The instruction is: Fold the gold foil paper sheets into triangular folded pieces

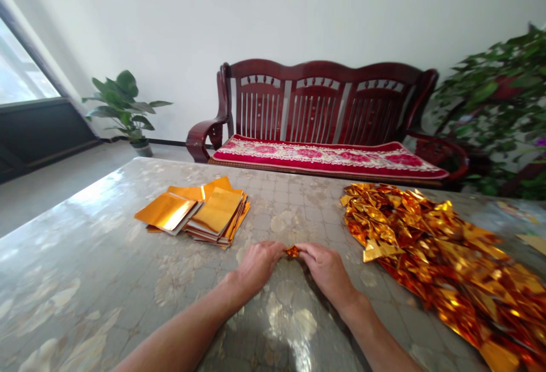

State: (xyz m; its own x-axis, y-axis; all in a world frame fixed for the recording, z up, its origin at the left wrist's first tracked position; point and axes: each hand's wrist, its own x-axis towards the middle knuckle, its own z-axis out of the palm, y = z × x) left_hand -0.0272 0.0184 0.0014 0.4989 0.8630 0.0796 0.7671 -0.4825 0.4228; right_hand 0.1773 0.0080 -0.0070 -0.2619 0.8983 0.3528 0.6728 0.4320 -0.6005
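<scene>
Between my two hands is a small piece of folded gold foil paper (292,252), held just over the table. My left hand (261,261) pinches its left end, and my right hand (323,267) pinches the right end. Most of the paper's ends are hidden by the fingers. Stacks of flat gold foil paper sheets (215,211) lie beyond my left hand, some showing pale undersides. To the right of my right hand spreads a large heap of folded gold foil pieces (409,235).
The table (170,315) has a glossy, flower-patterned cover. Clear plastic (512,215) lies at its far right. Behind it stands a dark red wooden bench (315,99) with a red floral cushion (333,156). Potted plants (123,104) flank the bench.
</scene>
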